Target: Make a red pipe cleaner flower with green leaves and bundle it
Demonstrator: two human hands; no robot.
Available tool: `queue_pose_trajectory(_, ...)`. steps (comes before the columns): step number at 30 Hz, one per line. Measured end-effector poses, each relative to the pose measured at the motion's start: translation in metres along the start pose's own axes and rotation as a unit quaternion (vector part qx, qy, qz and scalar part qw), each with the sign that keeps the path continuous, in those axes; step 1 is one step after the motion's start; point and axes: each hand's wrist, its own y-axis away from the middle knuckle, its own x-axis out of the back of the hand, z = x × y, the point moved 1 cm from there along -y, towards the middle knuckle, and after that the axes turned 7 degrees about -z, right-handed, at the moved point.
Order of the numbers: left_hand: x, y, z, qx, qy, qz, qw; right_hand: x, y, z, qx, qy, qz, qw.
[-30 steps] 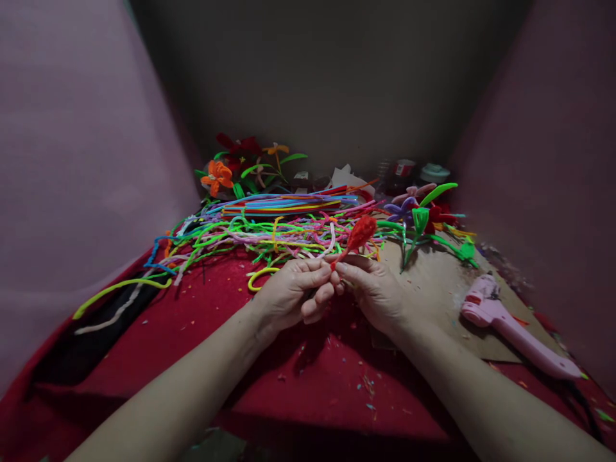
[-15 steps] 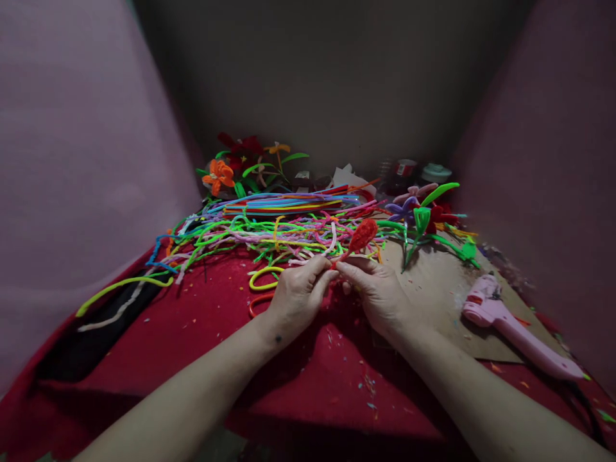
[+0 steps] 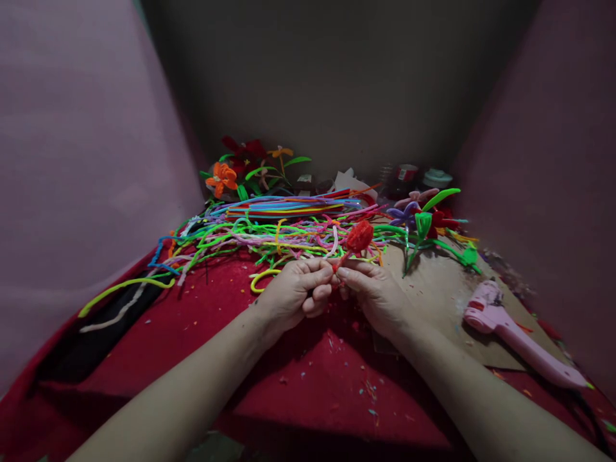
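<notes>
Between my two hands is a red pipe-cleaner piece (image 3: 359, 237), a rounded loop-shaped head on a twisted red stem, tilted up to the right. My left hand (image 3: 308, 287) pinches the lower end of the stem between thumb and fingers. Just beside it, my right hand (image 3: 366, 286) closes thumb and forefinger on the stem below the head. The fingertips nearly meet, and part of the stem is hidden by them. Behind the hands lies a tangled heap of pipe cleaners (image 3: 260, 237) in green, pink and other colours.
A pink hot glue gun (image 3: 510, 327) lies at the right, partly on a cardboard sheet (image 3: 433, 308). Finished pipe-cleaner flowers (image 3: 222, 178) stand at the back left, others (image 3: 423, 224) at the right. A yellow loop (image 3: 262, 280) is on the red cloth (image 3: 192, 340), among scattered scraps.
The red head has turned and now shows more rounded and broader. My left hand has rolled, with its curled lower fingers now showing. Both hands stay pinched on the stem.
</notes>
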Motion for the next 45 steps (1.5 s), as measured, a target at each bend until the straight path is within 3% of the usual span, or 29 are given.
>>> queue_pose_trajectory(4, 0.0, 0.0, 0.001, 0.029, 0.034, -0.043, 0.998, 0.001, -0.001, 0.0, -0.03, -0.037, -0.029, 0.998)
queue_pose_trajectory(8, -0.008, 0.002, 0.003, -0.01, -0.127, 0.025, 0.991, 0.003, -0.002, 0.0, -0.015, -0.045, 0.005, 0.999)
queue_pose_trajectory(12, -0.013, 0.004, 0.0, -0.093, -0.361, 0.142, 0.917, 0.002, -0.001, 0.002, 0.007, -0.027, 0.022, 0.999)
queue_pose_trajectory(15, -0.012, 0.004, -0.003, -0.115, -0.431, 0.177, 0.877, 0.001, 0.001, 0.003, 0.014, 0.011, 0.033, 0.999)
queue_pose_trajectory(17, -0.012, 0.003, -0.003, -0.104, -0.407, 0.172, 0.891, 0.0, 0.003, 0.003, 0.016, 0.022, 0.034, 0.999)
queue_pose_trajectory(21, -0.011, 0.003, 0.002, -0.05, -0.273, 0.131, 0.952, -0.003, 0.004, -0.001, 0.024, 0.015, 0.004, 1.0)
queue_pose_trajectory(25, -0.009, 0.002, 0.003, -0.033, -0.176, 0.073, 0.981, -0.003, 0.003, -0.005, 0.035, 0.009, -0.009, 0.999)
queue_pose_trajectory(29, -0.004, -0.001, 0.0, -0.028, -0.058, 0.001, 0.998, -0.001, 0.001, -0.007, 0.05, 0.002, -0.001, 0.999)
queue_pose_trajectory(32, 0.0, -0.002, -0.002, -0.009, 0.025, -0.063, 0.998, 0.0, -0.001, -0.008, 0.058, -0.013, -0.029, 0.998)
queue_pose_trajectory(37, 0.003, -0.004, -0.003, 0.004, 0.05, -0.112, 0.992, 0.001, -0.003, -0.007, 0.05, -0.04, -0.054, 0.996)
queue_pose_trajectory(40, 0.0, -0.004, -0.002, -0.011, -0.046, -0.067, 0.997, 0.003, -0.004, -0.004, 0.052, -0.039, -0.027, 0.998)
queue_pose_trajectory(42, -0.003, -0.003, -0.001, -0.047, -0.18, 0.007, 0.982, 0.005, -0.005, -0.002, 0.054, -0.034, -0.001, 0.998)
queue_pose_trajectory(45, -0.004, -0.001, -0.003, -0.158, -0.416, 0.108, 0.889, 0.005, -0.006, 0.0, 0.044, -0.044, 0.032, 0.998)
